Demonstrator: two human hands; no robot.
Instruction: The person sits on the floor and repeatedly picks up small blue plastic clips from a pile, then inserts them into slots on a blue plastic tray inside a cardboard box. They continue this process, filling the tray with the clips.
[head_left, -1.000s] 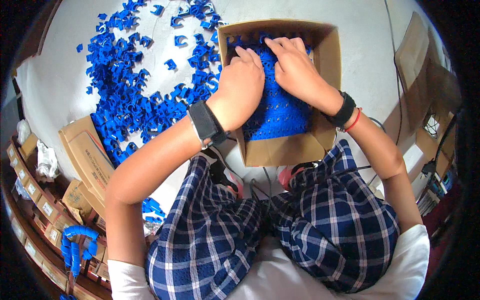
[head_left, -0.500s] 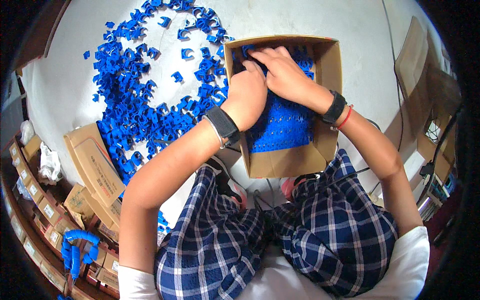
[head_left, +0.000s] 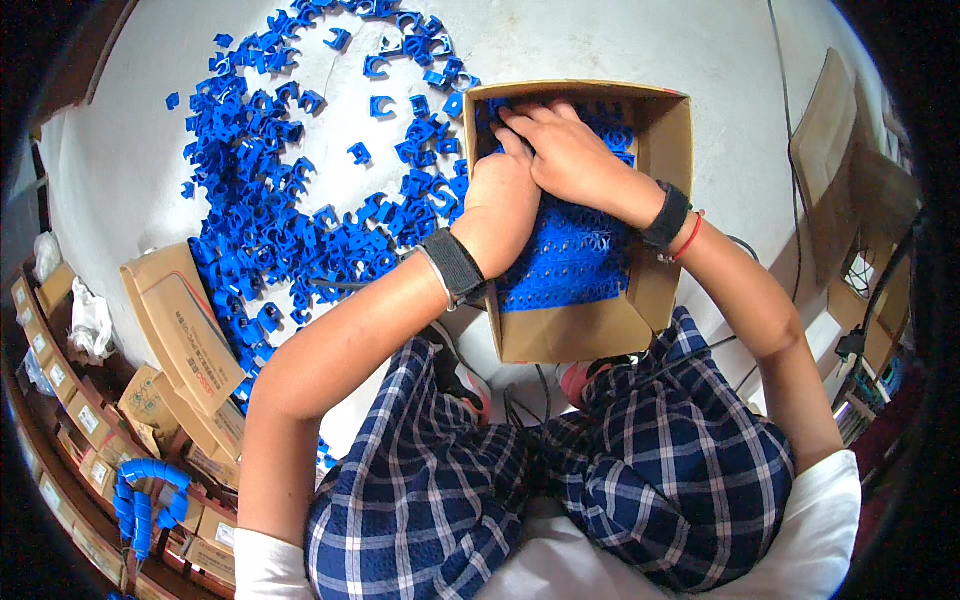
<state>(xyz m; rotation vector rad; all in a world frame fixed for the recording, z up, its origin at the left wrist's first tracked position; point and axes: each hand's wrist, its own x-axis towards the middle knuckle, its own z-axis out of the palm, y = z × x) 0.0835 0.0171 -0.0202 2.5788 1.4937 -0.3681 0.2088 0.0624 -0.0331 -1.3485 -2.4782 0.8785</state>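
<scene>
An open cardboard box [head_left: 572,335] stands in front of me, with rows of blue plastic pipe clips [head_left: 565,268] packed inside. Both hands reach into its far left corner. My right hand [head_left: 582,168] comes over the rows, its fingertips closed at a blue clip by the corner. Beside it, against the left wall, my left hand [head_left: 503,208] is bent inward with curled fingers; what they hold is hidden. The two hands touch, covering part of the rows.
Loose blue clips [head_left: 240,150] lie spread in a ring on the pale floor to the left. Folded cardboard [head_left: 185,320] leans beside them. Small boxes line a shelf [head_left: 85,420] at lower left, with a string of blue pieces [head_left: 140,500]. A cable [head_left: 790,150] runs at right.
The box and both hands sit slightly farther right and lower in the picture. The fingers stay in the same corner, with the left hand a little straighter.
</scene>
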